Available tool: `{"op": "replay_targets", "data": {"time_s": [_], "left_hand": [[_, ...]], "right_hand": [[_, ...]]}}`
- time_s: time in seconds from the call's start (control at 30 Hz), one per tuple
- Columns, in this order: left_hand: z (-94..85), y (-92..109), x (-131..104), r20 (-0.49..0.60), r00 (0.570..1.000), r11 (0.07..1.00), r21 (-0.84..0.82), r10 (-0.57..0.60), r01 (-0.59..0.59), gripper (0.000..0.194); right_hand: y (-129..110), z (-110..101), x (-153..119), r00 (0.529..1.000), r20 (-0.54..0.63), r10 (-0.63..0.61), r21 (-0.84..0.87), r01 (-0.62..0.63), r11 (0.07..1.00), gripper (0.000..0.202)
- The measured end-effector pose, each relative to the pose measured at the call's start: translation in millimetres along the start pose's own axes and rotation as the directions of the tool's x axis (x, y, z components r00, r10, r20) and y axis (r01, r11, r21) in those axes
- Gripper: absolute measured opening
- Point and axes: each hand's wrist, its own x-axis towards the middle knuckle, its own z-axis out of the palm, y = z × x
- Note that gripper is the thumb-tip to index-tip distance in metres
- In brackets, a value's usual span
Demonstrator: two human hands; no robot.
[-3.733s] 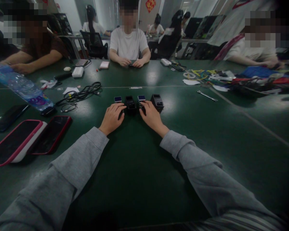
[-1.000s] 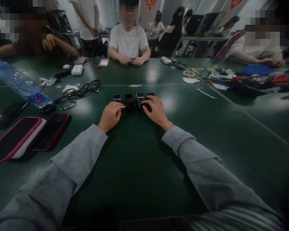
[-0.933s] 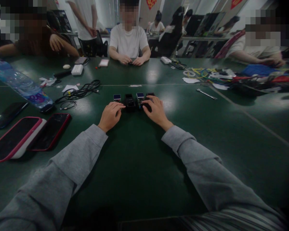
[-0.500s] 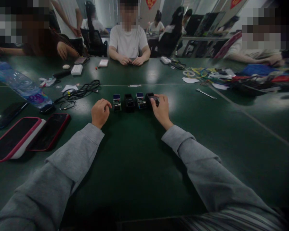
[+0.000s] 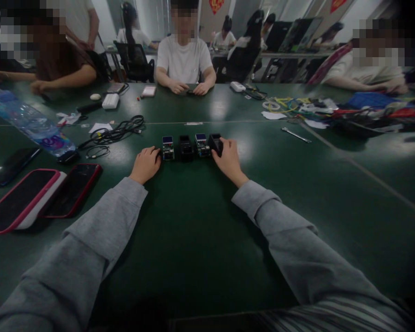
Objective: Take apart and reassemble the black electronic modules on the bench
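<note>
Right hand [image 5: 229, 157]: grip narrow, thumb + fingers around the near R part of the right black case [image 5: 214, 138], prob. to steady it from its open side w/o knocking the right board [image 5: 202, 145] just beside it. The case sat on the desk [image 5: 193, 240], so the hold looked light, more guiding than lifting; exact fingertip contact was partly hidden.

Left hand [image 5: 145, 163]: fingers curled palm-down, low by the near L side of the left board [image 5: 168, 148]. Couldn't tell whether it touched the board or had anything under the fingers; maybe parked there to keep that end of the row within reach.

The four units lay side by side, L to R: left board, left black case [image 5: 186, 148], right board, right black case. Screens sat at the far ends, prob. so all faced the same way & read easily. Small gaps b/w most units presumably left finger room.

Farther out, black cables [image 5: 124, 129] & a water bottle [image 5: 50, 133] were off to the L, w/ a pink-edged phone [image 5: 22, 198] & a red-edged phone [image 5: 72, 191] nearer; a wrench [image 5: 295, 135] lay R, short of the wire pile [image 5: 363, 113], all apart from the row.
</note>
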Motion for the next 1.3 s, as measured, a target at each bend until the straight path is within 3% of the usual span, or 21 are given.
{"op": "replay_targets", "data": {"time_s": [0.17,0.67,0.87,1.13,1.3], "left_hand": [[4.7,-1.7,-0.4,-0.067,0.998,0.999,-0.033,0.019,-0.021,0.038],[2.9,-0.3,-1.0,-0.05,0.999,0.999,-0.036,0.017,-0.019,0.039],[2.3,0.2,-1.2,-0.062,0.998,0.999,-0.044,0.018,-0.021,0.037],[4.3,-0.4,-1.4,-0.089,0.996,0.998,-0.058,0.026,-0.031,0.036],[4.2,-1.0,-0.8,-0.075,0.997,0.999,-0.035,0.029,-0.032,0.037]], "right_hand": [[0.7,-0.1,0.7,1.0,-0.026,-0.017,-0.027,0.016,0.999,0.052],[-6.6,-3.8,-0.5,0.998,0.045,0.038,0.052,-0.041,0.998,0.053],[-8.2,-7.3,0.1,0.999,-0.018,0.038,0.115,-0.036,0.993,0.049],[-6.9,-5.0,-2.1,0.998,0.046,0.047,0.032,-0.048,0.998,0.048],[-5.6,-6.5,0.2,0.998,-0.047,0.035,0.052,-0.033,0.998,0.042]]}}
